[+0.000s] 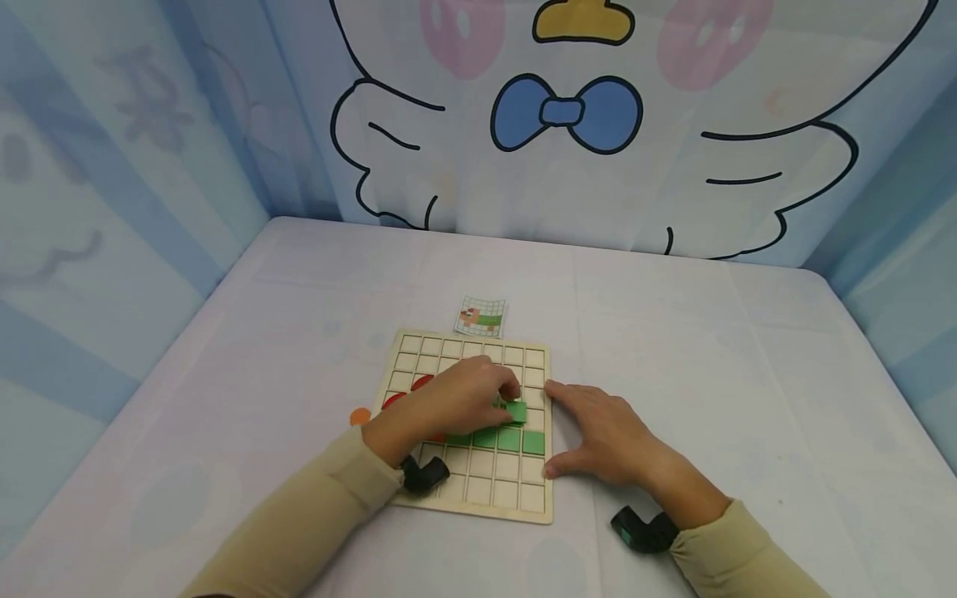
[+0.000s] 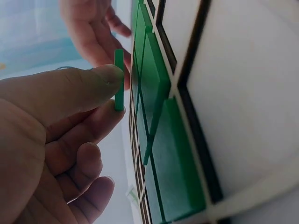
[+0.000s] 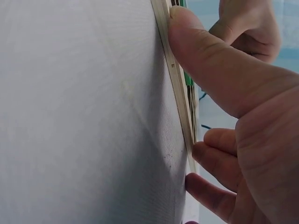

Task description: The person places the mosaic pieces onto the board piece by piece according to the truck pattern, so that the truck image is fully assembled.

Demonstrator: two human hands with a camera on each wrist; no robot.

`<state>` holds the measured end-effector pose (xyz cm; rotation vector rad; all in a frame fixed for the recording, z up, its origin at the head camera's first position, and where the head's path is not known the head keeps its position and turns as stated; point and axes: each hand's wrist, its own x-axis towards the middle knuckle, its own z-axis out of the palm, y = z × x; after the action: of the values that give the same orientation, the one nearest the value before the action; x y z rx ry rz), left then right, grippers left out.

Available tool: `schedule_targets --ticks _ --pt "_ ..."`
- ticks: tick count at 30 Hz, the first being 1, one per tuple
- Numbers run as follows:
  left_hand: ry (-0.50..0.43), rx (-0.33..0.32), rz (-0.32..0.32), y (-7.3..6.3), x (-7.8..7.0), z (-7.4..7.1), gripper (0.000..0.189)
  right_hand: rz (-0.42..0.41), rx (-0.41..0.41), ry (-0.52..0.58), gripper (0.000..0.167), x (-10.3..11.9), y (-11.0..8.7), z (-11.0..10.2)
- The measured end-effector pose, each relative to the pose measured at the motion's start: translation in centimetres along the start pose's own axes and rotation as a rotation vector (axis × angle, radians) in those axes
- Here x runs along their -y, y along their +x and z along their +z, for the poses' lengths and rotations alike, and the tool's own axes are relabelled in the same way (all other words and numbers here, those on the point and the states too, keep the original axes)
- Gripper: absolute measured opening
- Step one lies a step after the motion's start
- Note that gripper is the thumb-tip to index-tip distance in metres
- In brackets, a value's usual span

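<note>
My left hand [image 1: 465, 397] reaches over the gridded wooden board [image 1: 478, 492], thumb and fingertip pinching a thin green tile [image 2: 119, 57]. In the left wrist view that tile appears edge-on, apart from the board. Right by the fingertips is a green square tile [image 1: 517, 412], and a row of green tiles [image 1: 484, 438] lies in the cells just below. In the left wrist view one green tile [image 2: 156, 70] sits slightly askew over its neighbour. My right hand [image 1: 609, 436] is spread at the board's right edge, thumb [image 3: 187, 18] and fingertips against the rim.
A small picture card [image 1: 481, 317] with a grid drawing lies behind the board. Red pieces [image 1: 422, 382] show on the board's left side, partly covered by my left arm. Beside the left edge lies an orange round piece [image 1: 360, 416]. A printed curtain [image 1: 568, 183] hangs behind the table.
</note>
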<state>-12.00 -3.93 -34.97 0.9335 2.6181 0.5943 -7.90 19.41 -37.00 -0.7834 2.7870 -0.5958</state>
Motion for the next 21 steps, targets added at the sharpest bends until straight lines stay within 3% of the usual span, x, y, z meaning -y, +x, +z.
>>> schedule_targets --ticks 10,21 --pt "0.027 0.008 -0.023 0.7 -1.2 0.2 0.023 0.001 -0.002 0.007 0.100 -0.1 0.0 0.0" --pt "0.054 0.001 0.002 1.2 -1.7 0.9 0.025 0.001 0.002 0.019 0.100 -0.1 0.0 0.0"
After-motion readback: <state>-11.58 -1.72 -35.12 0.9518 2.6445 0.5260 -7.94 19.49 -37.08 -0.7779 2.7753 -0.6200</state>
